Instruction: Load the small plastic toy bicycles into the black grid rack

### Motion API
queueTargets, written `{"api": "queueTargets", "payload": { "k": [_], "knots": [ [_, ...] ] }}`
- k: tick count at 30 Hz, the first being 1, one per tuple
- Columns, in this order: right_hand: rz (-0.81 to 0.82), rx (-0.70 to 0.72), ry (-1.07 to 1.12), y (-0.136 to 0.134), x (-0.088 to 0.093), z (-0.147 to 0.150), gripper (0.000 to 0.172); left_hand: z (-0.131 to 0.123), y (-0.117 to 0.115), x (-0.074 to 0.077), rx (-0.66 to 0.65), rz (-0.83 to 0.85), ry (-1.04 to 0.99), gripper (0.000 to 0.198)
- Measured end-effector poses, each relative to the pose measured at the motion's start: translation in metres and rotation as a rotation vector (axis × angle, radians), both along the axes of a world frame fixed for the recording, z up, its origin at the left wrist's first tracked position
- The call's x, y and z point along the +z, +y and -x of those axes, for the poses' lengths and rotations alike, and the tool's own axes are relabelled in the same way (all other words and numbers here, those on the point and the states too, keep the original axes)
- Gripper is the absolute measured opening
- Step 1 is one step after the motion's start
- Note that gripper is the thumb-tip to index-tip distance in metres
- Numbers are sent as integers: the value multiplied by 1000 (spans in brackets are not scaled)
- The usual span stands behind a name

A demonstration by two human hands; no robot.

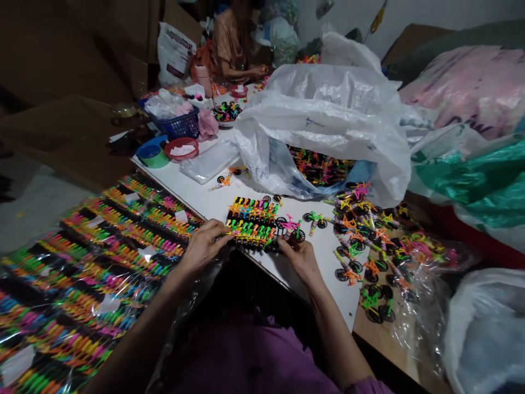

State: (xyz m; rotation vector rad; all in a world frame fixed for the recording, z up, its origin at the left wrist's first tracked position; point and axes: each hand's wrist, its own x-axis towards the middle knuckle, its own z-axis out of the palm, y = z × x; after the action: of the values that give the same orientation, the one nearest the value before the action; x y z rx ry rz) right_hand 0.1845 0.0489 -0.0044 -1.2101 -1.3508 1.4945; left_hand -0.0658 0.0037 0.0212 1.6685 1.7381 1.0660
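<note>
Neon plastic toy bicycles (252, 230) sit packed in rows on the white surface (197, 200), between both hands. The left hand (200, 246) pinches their left end; the right hand (297, 260) pinches the other end, just beside a pink bicycle (290, 224).

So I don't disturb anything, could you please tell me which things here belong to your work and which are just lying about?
In use: left hand, right hand, neon plastic toy bicycles held between them.
Lying about: blue plastic basket, red round plastic tray, crumpled white plastic sack.
</note>
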Motion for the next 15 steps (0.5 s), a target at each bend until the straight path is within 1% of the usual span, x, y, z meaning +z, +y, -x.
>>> {"api": "queueTargets", "payload": {
  "k": [4,5,7,10,13,15],
  "knots": [
    [-40,-78,-55,8,7,-4,36,-7,0,8,3,-65,82,34],
    [-52,-93,-82,11,7,-7,37,-11,1,8,-9,-72,87,35],
    [-58,-86,-132,12,6,-13,35,-18,5,6,-62,-70,104,30],
    [-46,-42,-152,5,0,-13,32,-25,10,-2,-170,-99,224,17],
    [-85,-32,-133,-6,-3,-2,30,-24,12,-8,-231,-180,394,20],
    [-161,-33,-171,-9,-2,8,29,-23,11,-7,-247,-204,491,21]
  ]
}}
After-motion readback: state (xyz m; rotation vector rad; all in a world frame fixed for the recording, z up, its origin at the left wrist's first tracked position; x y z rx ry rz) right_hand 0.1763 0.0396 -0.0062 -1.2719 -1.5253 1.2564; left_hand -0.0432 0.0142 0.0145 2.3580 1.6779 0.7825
